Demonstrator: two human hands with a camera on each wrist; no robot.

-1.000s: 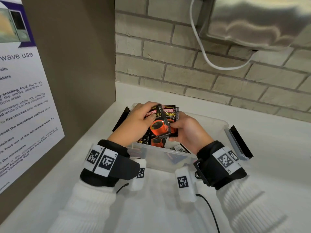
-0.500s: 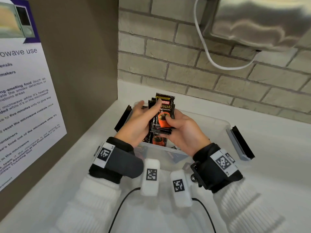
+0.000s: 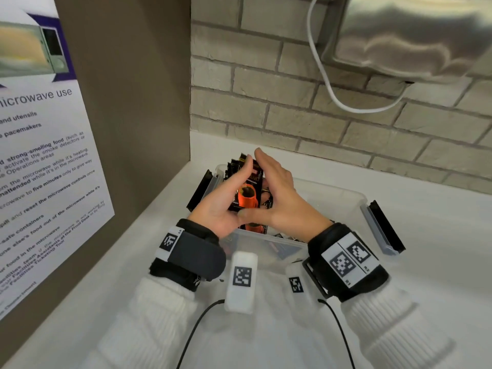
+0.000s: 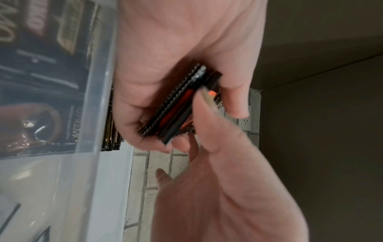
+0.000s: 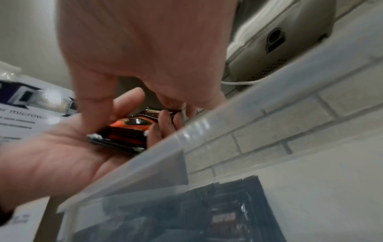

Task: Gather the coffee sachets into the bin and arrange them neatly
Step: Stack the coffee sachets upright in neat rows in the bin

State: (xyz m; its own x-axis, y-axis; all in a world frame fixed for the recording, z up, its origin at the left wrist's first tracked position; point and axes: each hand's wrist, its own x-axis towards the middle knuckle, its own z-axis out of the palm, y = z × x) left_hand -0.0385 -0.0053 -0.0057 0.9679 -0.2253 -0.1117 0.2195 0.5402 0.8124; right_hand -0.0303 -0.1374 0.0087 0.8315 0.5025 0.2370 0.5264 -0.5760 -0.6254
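Over clear bin (image 3: 332,206), hands (image 3: 223,203) squaring glossy sachets (image 3: 246,194)

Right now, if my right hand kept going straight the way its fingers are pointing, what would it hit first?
Probably your left hand's fingertips. The right hand points up-left along the stack of sachets, its fingertips nearly meeting the left's above the bin. Depth is unclear; it might pass them toward the brick wall.
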